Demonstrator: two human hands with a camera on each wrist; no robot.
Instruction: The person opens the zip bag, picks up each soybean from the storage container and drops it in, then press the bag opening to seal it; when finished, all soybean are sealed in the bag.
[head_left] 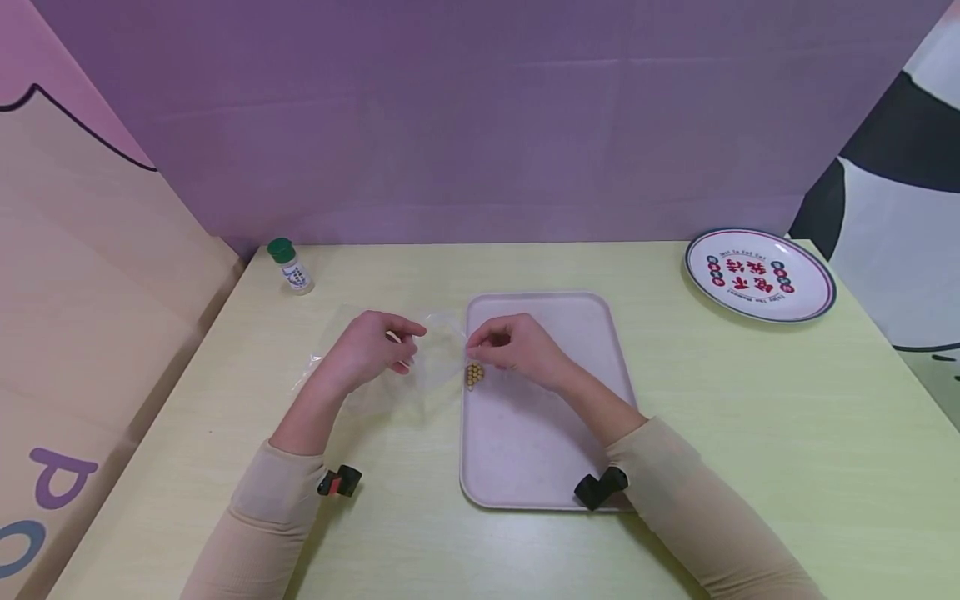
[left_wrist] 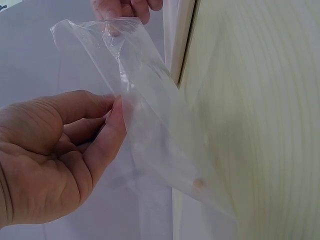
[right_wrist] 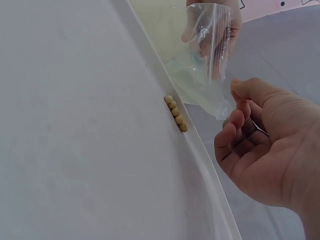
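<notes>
Between the two hands is a clear zip-lock bag (head_left: 442, 354), thin and crinkled. My left hand (head_left: 375, 346) pinches its edge between thumb and fingers; in the left wrist view the bag (left_wrist: 160, 130) spreads out beyond those fingertips. At the bag's other end, my right hand (head_left: 521, 346) pinches a corner over the left rim of a pale tray (head_left: 525, 458). Just below the right fingers, small round yellow balls (head_left: 474, 377), perhaps soybeans, sit in a tight cluster against the tray's left edge. The right wrist view shows these balls (right_wrist: 176, 115) in a row along the wall.
A small shaker bottle (head_left: 294, 271) with a green cap stands at the back left of the table (head_left: 397, 533). At the back right lies a white oval plate (head_left: 813, 287) with red lettering and a dark rim. A purple backdrop (head_left: 480, 125) rises behind the table.
</notes>
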